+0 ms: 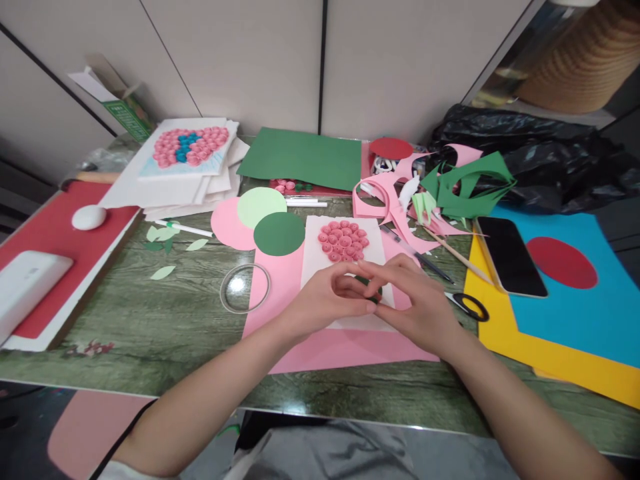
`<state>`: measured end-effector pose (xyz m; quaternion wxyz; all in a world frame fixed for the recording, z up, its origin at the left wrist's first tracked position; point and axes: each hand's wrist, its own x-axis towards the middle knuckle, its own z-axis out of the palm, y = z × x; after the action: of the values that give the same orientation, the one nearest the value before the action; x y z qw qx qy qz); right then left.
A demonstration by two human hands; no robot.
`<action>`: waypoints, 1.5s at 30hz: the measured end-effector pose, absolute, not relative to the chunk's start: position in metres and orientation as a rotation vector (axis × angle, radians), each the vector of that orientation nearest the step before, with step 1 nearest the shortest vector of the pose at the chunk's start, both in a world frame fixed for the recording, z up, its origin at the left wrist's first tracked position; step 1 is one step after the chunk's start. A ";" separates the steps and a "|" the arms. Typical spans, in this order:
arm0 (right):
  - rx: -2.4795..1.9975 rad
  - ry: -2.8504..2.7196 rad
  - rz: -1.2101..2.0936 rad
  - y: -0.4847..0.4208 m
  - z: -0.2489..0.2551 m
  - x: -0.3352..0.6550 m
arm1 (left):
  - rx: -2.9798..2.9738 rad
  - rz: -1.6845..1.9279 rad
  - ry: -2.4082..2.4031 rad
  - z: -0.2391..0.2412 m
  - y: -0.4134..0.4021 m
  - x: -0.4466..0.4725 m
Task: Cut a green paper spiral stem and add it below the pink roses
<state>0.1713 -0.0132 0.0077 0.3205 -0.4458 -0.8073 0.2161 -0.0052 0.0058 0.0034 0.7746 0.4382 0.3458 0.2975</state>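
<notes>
Head view shows 2 bare hands meeting at the centre of the frame, over a green marbled tabletop (pixel 150 320). The left hand (pixel 325 300) and the right hand (pixel 420 300) both pinch a small dark green paper piece (pixel 374 291) between their fingertips. It is mostly hidden by the fingers, so its shape cannot be told.

The piece sits just above the lower part of a white rectangular card (pixel 314 261), whose upper half carries a cluster of pink rolled paper spirals (pixel 345 241). The card lies on a large pink paper sheet (pixel 325 353).

Left of the card are a dark green paper circle (pixel 279 233) and a clear tape ring (pixel 245 288). Right of the right hand lie black-handled scissors (pixel 467 307) and, further right, a black smartphone (pixel 510 257) on a yellow paper sheet (pixel 550 353).
</notes>
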 end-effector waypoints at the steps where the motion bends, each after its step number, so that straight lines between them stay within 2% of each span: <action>1: -1.164 -2.128 0.569 -0.013 0.007 0.171 | 0.948 0.645 0.740 0.003 0.005 -0.004; 10: -1.136 -2.156 0.523 -0.012 0.008 0.168 | 0.928 0.697 0.755 0.002 0.004 -0.002; 28: -1.188 -2.300 0.782 -0.009 0.019 0.181 | 1.236 0.605 0.928 0.004 0.005 -0.007; 40: -1.067 -2.192 0.507 -0.008 0.012 0.175 | 0.875 0.710 0.800 0.004 0.004 -0.001; 45: -1.088 -2.185 0.493 -0.010 0.012 0.172 | 0.869 0.737 0.789 0.001 0.003 -0.001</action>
<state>0.1721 -0.0096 0.0123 0.3200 -0.4140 -0.8313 0.1874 -0.0007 0.0028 0.0014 0.7694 0.4005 0.3638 0.3396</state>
